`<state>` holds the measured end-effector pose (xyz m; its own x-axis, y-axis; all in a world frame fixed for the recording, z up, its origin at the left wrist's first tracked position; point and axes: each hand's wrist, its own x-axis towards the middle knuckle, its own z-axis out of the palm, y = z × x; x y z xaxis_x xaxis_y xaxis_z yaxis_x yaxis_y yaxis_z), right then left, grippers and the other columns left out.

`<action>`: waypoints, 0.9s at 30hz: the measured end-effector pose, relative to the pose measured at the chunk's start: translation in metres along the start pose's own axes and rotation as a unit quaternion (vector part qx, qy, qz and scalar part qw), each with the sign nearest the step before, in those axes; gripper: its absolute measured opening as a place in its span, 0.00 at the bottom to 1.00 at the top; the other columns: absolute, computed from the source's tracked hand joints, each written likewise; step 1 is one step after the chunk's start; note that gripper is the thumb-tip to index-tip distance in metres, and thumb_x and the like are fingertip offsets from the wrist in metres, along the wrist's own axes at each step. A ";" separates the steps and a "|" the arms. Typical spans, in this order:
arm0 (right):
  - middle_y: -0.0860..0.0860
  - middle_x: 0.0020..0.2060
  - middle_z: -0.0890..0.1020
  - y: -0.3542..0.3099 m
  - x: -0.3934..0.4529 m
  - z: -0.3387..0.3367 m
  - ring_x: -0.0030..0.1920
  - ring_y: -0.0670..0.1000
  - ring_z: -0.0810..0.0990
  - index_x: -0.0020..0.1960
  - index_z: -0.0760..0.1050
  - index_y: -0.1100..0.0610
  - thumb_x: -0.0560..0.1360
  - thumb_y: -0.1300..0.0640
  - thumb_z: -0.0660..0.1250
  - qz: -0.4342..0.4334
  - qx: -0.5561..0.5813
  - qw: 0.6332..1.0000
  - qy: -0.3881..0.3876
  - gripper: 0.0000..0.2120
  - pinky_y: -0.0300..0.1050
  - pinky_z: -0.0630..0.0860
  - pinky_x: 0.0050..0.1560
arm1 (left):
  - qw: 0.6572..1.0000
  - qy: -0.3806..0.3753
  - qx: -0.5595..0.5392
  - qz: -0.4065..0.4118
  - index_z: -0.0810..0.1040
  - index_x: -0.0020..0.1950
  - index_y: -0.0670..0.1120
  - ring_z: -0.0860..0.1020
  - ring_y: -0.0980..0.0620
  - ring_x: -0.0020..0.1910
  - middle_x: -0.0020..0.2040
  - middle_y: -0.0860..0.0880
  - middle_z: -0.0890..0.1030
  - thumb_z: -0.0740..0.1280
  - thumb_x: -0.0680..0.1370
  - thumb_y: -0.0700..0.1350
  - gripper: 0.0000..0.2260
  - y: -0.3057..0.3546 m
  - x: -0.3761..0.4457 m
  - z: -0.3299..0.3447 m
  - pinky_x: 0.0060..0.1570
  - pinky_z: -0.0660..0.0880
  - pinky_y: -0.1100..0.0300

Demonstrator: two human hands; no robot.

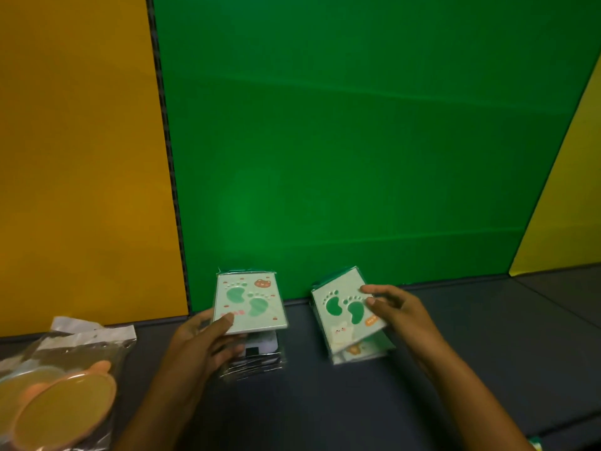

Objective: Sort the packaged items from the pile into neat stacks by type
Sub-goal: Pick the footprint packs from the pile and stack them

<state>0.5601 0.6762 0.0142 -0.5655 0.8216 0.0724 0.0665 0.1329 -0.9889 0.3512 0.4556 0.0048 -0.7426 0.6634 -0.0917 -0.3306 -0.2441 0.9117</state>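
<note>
My left hand (203, 340) pinches the lower left corner of a pale green footprint packet with a brown bear (252, 302), held just above a stack of wrapped packets (257, 359). My right hand (395, 309) holds a footprint packet with dark green feet (341, 309) by its right edge, tilted over a second stack (361, 348) on the dark table.
Clear bags with round peach-rimmed pads (61, 395) lie at the left front of the dark table (325, 402). An orange panel (81, 157), a green panel (357, 141) and a yellow panel (569, 206) stand behind the table.
</note>
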 end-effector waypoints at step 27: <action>0.47 0.52 0.72 0.071 0.071 -0.072 0.56 0.48 0.73 0.57 0.74 0.48 0.76 0.45 0.66 -0.178 -0.395 0.888 -0.156 0.12 0.41 0.71 0.52 | 0.989 0.140 0.010 0.048 0.74 0.47 0.48 0.82 0.47 0.47 0.48 0.44 0.82 0.67 0.76 0.37 0.06 -0.065 -0.047 0.124 0.45 0.81 0.54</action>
<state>0.5834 0.7840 -0.0411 -0.8584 0.4719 0.2011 0.3235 0.8022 -0.5019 0.4794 0.5277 -0.0005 -0.9032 0.4151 -0.1090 -0.2412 -0.2810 0.9289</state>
